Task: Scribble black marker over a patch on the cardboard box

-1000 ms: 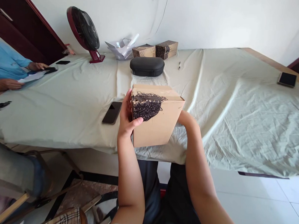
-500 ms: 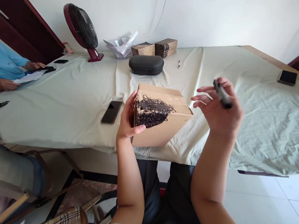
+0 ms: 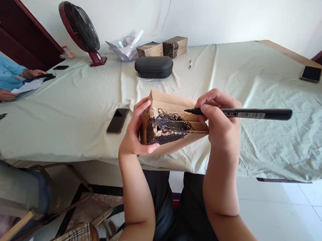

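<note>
A brown cardboard box [image 3: 174,110] with a patch of black scribble on one corner is tilted at the near edge of the table. My left hand [image 3: 135,131] grips its left side, thumb on the front face. My right hand [image 3: 219,119] is closed on a black marker pen [image 3: 246,113], held level, with its tip just above the box's top near the scribble.
The table [image 3: 56,119] has a pale cloth. On it lie a dark phone [image 3: 117,120], a black case [image 3: 153,66], two more scribbled boxes [image 3: 161,48], a red fan [image 3: 79,30] and another phone [image 3: 310,73]. A person in blue [image 3: 2,78] sits at left.
My right hand came out from behind the box, lifted with the marker, then brought the pen tip to the box's top. The box has tipped further over towards me.
</note>
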A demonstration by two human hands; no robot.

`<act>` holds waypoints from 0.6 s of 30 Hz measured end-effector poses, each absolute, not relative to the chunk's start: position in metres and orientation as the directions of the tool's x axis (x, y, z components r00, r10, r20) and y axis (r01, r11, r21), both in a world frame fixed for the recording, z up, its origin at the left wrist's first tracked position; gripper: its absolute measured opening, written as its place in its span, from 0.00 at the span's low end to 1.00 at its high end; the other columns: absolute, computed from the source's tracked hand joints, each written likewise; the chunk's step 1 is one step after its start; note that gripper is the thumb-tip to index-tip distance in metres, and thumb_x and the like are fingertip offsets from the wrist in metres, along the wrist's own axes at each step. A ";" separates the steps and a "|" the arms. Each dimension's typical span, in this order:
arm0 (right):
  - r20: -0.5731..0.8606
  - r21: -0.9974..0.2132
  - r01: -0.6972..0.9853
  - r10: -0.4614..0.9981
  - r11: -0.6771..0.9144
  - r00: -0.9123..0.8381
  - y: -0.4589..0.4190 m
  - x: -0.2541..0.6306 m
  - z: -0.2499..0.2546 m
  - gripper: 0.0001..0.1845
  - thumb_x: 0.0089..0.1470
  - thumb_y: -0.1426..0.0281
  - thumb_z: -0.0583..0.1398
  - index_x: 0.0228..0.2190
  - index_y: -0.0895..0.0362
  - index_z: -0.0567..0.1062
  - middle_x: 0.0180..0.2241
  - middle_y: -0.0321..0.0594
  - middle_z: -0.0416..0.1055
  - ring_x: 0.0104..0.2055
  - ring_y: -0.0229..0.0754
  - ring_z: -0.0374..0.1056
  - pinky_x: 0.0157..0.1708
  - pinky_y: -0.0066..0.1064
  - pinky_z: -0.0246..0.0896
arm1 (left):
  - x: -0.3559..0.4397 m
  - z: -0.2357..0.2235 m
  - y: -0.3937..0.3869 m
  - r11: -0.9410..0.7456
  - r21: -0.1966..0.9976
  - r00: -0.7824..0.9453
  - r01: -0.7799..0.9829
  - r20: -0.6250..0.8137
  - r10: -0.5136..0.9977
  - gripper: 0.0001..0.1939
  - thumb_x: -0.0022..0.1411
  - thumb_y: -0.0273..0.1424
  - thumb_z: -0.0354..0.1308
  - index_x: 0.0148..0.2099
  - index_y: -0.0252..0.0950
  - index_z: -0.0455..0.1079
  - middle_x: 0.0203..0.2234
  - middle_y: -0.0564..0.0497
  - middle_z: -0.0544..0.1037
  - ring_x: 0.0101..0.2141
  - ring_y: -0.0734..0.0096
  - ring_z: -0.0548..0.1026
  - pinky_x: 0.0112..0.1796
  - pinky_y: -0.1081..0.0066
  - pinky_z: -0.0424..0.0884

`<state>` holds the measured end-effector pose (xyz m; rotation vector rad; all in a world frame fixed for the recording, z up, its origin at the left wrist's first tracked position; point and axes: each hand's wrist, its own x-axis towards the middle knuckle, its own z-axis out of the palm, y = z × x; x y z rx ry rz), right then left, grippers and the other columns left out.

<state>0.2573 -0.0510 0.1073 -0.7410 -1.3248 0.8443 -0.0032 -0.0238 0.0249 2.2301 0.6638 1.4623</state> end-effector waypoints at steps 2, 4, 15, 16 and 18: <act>0.491 -0.867 -0.068 0.870 0.494 0.049 -0.051 0.258 0.107 0.11 0.53 0.78 0.58 0.24 0.54 0.75 0.20 0.30 0.61 0.22 0.34 0.51 0.26 0.32 0.43 | -0.004 0.024 -0.024 -0.804 0.572 0.336 0.164 0.734 0.590 0.72 0.35 0.66 0.78 0.79 0.59 0.53 0.77 0.46 0.56 0.76 0.31 0.55 0.73 0.37 0.59; 0.465 -0.884 -0.034 0.885 0.466 0.036 -0.050 0.259 0.107 0.11 0.53 0.78 0.58 0.23 0.54 0.75 0.20 0.30 0.60 0.22 0.34 0.50 0.25 0.32 0.44 | -0.005 0.023 -0.023 -0.795 0.584 0.325 0.163 0.729 0.602 0.72 0.34 0.66 0.78 0.78 0.59 0.54 0.77 0.46 0.56 0.76 0.30 0.55 0.73 0.37 0.58; 0.489 -0.865 -0.060 0.863 0.498 0.128 -0.046 0.257 0.103 0.15 0.65 0.65 0.61 0.25 0.51 0.72 0.19 0.31 0.55 0.21 0.36 0.50 0.23 0.33 0.42 | -0.005 0.023 -0.023 -0.800 0.567 0.310 0.194 0.739 0.599 0.70 0.37 0.70 0.75 0.78 0.57 0.55 0.76 0.45 0.58 0.76 0.31 0.56 0.73 0.37 0.59; 0.509 -0.843 -0.083 0.837 0.532 0.203 -0.044 0.258 0.103 0.16 0.67 0.64 0.61 0.26 0.50 0.71 0.20 0.31 0.54 0.20 0.36 0.48 0.23 0.34 0.41 | -0.005 0.021 -0.023 -0.792 0.581 0.294 0.187 0.736 0.610 0.70 0.36 0.69 0.75 0.78 0.56 0.55 0.75 0.44 0.58 0.76 0.30 0.56 0.73 0.37 0.59; 0.520 -0.816 -0.084 0.789 0.572 0.328 -0.039 0.265 0.101 0.19 0.69 0.60 0.61 0.25 0.49 0.69 0.19 0.30 0.49 0.20 0.37 0.42 0.22 0.36 0.38 | -0.006 0.019 -0.022 -0.772 0.613 0.242 0.165 0.734 0.635 0.69 0.36 0.69 0.75 0.77 0.55 0.56 0.74 0.43 0.60 0.74 0.30 0.60 0.71 0.37 0.62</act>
